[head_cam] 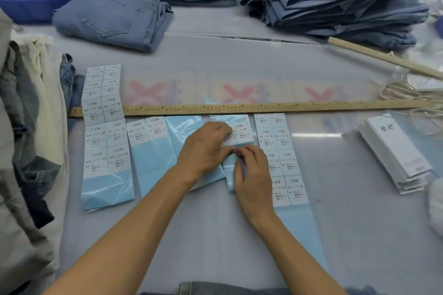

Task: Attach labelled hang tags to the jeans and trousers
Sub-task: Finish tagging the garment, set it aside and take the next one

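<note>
We're early: no tag on any garment yet. Left hand and right hand are together just below the wooden ruler, pinching a sticker off the M label strip. The hang tag stack sits below the ruler's right end, untouched. Folded jeans lie well above the ruler, all still to do.

A long wooden ruler lies flat across the tabletop, running left to right. A plain wooden stick lies diagonally at far right. A blue plastic bin sits at the far left corner. Faded pink cross marks show on the tabletop beyond the ruler.
</note>
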`<state>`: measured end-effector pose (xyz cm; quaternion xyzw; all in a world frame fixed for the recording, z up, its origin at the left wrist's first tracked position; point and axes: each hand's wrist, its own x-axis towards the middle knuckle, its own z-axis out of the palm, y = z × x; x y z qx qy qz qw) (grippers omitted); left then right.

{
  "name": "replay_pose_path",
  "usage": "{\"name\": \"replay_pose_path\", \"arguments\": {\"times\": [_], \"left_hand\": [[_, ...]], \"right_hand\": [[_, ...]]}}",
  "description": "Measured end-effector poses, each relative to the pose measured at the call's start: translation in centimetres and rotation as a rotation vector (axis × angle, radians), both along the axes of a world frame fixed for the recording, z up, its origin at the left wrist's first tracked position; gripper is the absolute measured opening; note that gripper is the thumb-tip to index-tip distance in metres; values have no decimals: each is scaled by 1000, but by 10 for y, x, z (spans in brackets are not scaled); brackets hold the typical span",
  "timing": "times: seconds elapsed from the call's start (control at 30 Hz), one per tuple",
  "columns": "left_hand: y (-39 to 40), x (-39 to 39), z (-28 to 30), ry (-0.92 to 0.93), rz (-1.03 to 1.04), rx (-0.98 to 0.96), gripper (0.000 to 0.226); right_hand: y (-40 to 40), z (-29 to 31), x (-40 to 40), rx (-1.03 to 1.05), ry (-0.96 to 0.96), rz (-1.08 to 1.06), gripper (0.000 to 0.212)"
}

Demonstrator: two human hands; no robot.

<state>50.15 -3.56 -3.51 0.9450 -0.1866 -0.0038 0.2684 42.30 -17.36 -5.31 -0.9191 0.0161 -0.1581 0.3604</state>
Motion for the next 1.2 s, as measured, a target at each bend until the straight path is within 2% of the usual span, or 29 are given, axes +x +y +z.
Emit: {"name": "replay_pose_path", "arguments": {"times": [0.13, 0.27, 0.4, 0.5, 0.6, 0.67, 0.77, 0.83, 0.87, 0.9, 0.97, 1.03, 1.1, 1.2], "left_hand": [[1, 9, 9, 47, -13, 39, 33], [0, 18, 22, 80, -67, 147, 22], [-1, 25, 29, 89, -54, 142, 8], [-1, 32, 31, 104, -35, 148, 6], [2, 36, 35, 210, 16, 28, 6], [10, 43, 42, 216, 162, -136, 7], [31, 43, 61, 38, 416, -384, 6], [39, 26, 75, -264, 372, -366, 9], [39, 13, 82, -442, 284, -297, 11], [36, -1, 87, -614, 174, -215, 12], [28, -28, 95, -871, -33, -91, 13], [21, -46, 101, -964, -178, -36, 7], [13, -59, 108, -982, -277, -13, 3], [-2, -72, 120, -998, -367, 11, 4]], "right_hand": [[2, 0, 0, -72, -6, 21, 26], [2, -2, 0, -127, -21, 22, 27], [2, -4, 0, -145, -31, 29, 22], [2, -6, 0, -157, -35, 34, 23], [2, -4, 0, -175, -17, 39, 31], [3, 0, 0, -215, 20, 44, 36], [5, 15, 3, -321, 50, 109, 28], [5, 35, 8, -368, 85, 170, 9], [5, 47, 9, -298, 140, 154, 11], [4, 61, 9, -108, 210, 85, 15], [0, 93, 4, 550, 288, -96, 13], [-8, 124, -8, 1110, 344, -160, 16], [-15, 143, -24, 1314, 394, -157, 15], [-25, 157, -45, 1342, 415, -206, 8]]}}
